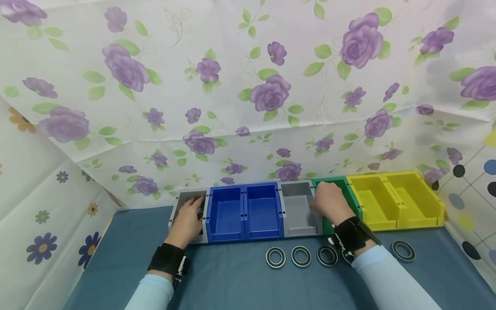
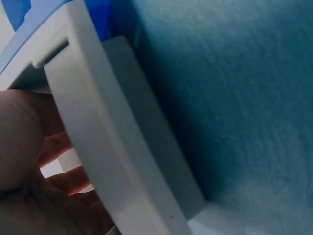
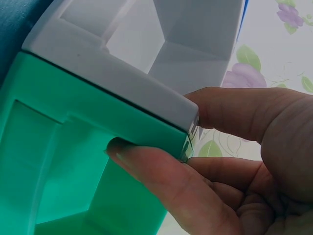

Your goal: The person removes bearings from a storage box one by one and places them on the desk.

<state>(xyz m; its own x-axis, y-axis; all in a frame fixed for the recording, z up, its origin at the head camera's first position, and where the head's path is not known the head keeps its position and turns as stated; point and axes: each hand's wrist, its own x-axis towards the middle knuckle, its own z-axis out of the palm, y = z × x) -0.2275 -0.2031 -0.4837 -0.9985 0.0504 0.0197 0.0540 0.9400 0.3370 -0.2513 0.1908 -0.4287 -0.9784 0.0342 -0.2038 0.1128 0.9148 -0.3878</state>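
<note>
My left hand (image 1: 187, 221) reaches down into the grey bin (image 1: 205, 236) at the row's left end. Beside its fingers a dark object (image 1: 200, 211) shows in part; whether the hand holds it is hidden. In the left wrist view, the fingers (image 2: 68, 181) are behind the grey bin's front wall (image 2: 105, 132). My right hand (image 1: 329, 200) is at the joint of the green bin (image 1: 350, 196) and the second grey bin (image 1: 300, 209). The right wrist view shows its thumb (image 3: 151, 169) inside the green bin, with the index finger across the joint, pinching the adjoining walls.
Two blue bins (image 1: 245, 234) stand between the grey ones, and two yellow bins (image 1: 399, 224) end the row at right. Several ring bearings (image 1: 301, 265) lie on the blue cloth (image 1: 232, 280) in front, one partly behind the right wrist. A flowered sheet (image 1: 232, 86) hangs behind.
</note>
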